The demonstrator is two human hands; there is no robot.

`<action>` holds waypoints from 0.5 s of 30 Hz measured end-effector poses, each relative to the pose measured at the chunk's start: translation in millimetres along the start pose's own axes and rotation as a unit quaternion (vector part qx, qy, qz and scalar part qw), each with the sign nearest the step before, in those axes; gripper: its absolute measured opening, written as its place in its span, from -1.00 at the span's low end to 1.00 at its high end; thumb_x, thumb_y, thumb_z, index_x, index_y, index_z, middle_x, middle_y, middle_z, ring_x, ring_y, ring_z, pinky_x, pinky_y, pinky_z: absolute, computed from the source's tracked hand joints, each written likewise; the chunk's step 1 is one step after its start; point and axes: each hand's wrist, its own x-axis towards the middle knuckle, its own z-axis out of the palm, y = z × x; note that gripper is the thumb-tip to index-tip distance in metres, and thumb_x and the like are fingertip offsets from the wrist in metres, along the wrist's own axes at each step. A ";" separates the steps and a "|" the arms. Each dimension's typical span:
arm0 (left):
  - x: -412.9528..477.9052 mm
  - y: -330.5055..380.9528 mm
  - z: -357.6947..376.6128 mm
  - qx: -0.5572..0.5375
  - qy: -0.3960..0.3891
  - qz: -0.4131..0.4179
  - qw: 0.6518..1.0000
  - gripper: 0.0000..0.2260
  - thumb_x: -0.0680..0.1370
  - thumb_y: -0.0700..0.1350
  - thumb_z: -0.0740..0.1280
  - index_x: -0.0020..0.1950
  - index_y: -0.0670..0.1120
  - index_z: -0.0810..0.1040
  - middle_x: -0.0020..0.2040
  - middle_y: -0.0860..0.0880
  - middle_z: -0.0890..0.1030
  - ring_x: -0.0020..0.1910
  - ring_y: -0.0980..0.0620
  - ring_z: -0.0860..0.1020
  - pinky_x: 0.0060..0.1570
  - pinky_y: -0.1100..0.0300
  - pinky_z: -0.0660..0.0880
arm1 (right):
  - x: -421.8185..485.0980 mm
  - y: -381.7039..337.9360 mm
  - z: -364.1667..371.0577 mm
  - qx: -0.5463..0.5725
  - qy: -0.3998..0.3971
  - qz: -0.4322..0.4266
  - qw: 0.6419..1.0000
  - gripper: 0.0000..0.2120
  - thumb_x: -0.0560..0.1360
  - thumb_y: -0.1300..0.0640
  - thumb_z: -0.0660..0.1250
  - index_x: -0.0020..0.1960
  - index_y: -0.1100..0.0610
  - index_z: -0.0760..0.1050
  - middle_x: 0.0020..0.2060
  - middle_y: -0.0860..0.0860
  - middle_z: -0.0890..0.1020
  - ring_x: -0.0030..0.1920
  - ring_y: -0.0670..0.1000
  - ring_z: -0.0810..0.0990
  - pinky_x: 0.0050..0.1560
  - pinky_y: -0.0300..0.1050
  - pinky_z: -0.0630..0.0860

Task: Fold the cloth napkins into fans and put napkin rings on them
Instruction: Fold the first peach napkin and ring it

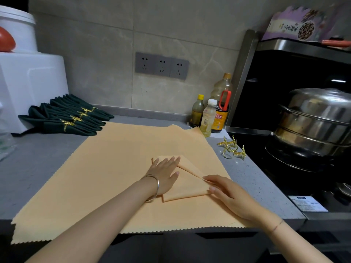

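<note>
Peach cloth [85, 186] covers most of the grey counter [38, 158], its scalloped near edge hanging over the front. On it, just right of centre, lies a folded napkin [190, 188] of the same peach, its long axis running roughly from 6 to 12 o'clock. A slanted crease crosses it from 11 toward 4 o'clock. The left hand [165, 173], a silver bangle [156, 185] at its wrist, lies palm down on the napkin's left part with fingers straight and close together, pointing to 1 o'clock. The right hand [228, 192] rests at the napkin's right edge, fingers extended toward 10 o'clock, their tips touching the lower end of the crease.

At 2 o'clock from the napkin, gold napkin rings [230, 149] sit in a loose cluster on bare counter. Farther back at 1 o'clock stand bottles [209, 116], and at 10 o'clock dark green fan napkins [66, 116], each banded in gold, lie in an overlapping row.
</note>
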 end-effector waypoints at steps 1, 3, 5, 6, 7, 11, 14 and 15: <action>-3.8 0.0 -2.5 -0.028 0.007 0.008 1.000 -0.50 0.67 0.07 -0.07 0.55 0.11 -0.21 0.58 0.07 -0.11 0.55 0.06 -0.12 0.49 0.09 -0.23 | -0.2 -2.5 -1.1 -0.022 -0.001 -0.011 1.000 -0.64 0.53 -0.22 0.14 0.30 -0.20 0.37 0.16 -0.36 0.49 0.19 -0.32 0.42 0.17 -0.34 0.38; -15.0 -1.5 -10.8 -0.066 0.015 0.031 0.997 -0.45 0.63 0.18 0.00 0.54 0.17 -0.21 0.57 0.11 -0.11 0.55 0.09 -0.11 0.49 0.10 -0.22 | 2.1 -6.5 -2.9 -0.068 0.000 -0.031 0.997 -0.62 0.49 -0.28 0.20 0.27 -0.21 0.38 0.14 -0.34 0.49 0.16 -0.29 0.43 0.14 -0.35 0.38; -30.5 -3.3 -21.3 -0.056 0.008 0.046 0.997 -0.38 0.57 0.29 0.07 0.55 0.17 -0.08 0.56 0.17 -0.07 0.53 0.10 -0.04 0.49 0.11 -0.12 | 4.9 -7.7 -3.5 -0.104 0.002 -0.047 0.993 -0.60 0.44 -0.34 0.23 0.21 -0.21 0.40 0.10 -0.30 0.50 0.11 -0.22 0.45 0.12 -0.31 0.39; -38.8 -3.6 -25.6 -0.031 0.002 0.053 0.998 -0.35 0.52 0.36 0.08 0.55 0.17 0.00 0.54 0.18 -0.01 0.51 0.08 0.01 0.47 0.12 -0.04 | 6.2 -8.0 -3.4 -0.120 0.003 -0.056 0.991 -0.60 0.43 -0.37 0.22 0.17 -0.21 0.40 0.07 -0.28 0.50 0.09 -0.20 0.45 0.11 -0.30 0.39; -46.9 -4.1 -28.3 -0.001 -0.005 0.060 0.998 -0.28 0.44 0.44 0.06 0.53 0.17 0.08 0.51 0.17 0.07 0.48 0.07 0.07 0.44 0.14 0.02 | 7.4 -8.0 -2.5 -0.135 0.001 -0.062 0.989 -0.61 0.42 -0.38 0.21 0.14 -0.20 0.41 0.05 -0.27 0.49 0.06 -0.19 0.44 0.10 -0.27 0.40; -68.4 -7.5 -29.9 0.083 -0.019 0.096 0.992 -0.16 0.27 0.49 -0.03 0.48 0.13 0.21 0.38 0.13 0.27 0.37 0.10 0.24 0.35 0.20 0.17 | 11.5 -13.0 0.3 -0.176 0.002 -0.067 0.982 -0.62 0.41 -0.40 0.19 0.08 -0.20 0.39 0.00 -0.22 0.46 0.03 -0.18 0.39 0.08 -0.28 0.34; -71.1 -12.8 -29.9 0.086 -0.004 0.116 0.989 -0.27 0.35 0.36 0.03 0.47 0.08 0.24 0.36 0.12 0.34 0.31 0.07 0.34 0.29 0.19 0.30 | 12.5 -16.8 1.0 -0.207 0.005 -0.065 0.976 -0.62 0.42 -0.39 0.19 0.08 -0.18 0.40 0.00 -0.19 0.46 0.03 -0.16 0.36 0.06 -0.32 0.25; -70.0 -13.6 -29.9 0.091 0.004 0.123 0.988 -0.28 0.33 0.33 0.03 0.45 0.08 0.27 0.34 0.12 0.37 0.27 0.06 0.39 0.24 0.18 0.34 | 12.8 -17.4 1.1 -0.216 0.006 -0.064 0.974 -0.61 0.42 -0.39 0.19 0.09 -0.16 0.42 0.00 -0.18 0.47 0.03 -0.15 0.36 0.05 -0.32 0.23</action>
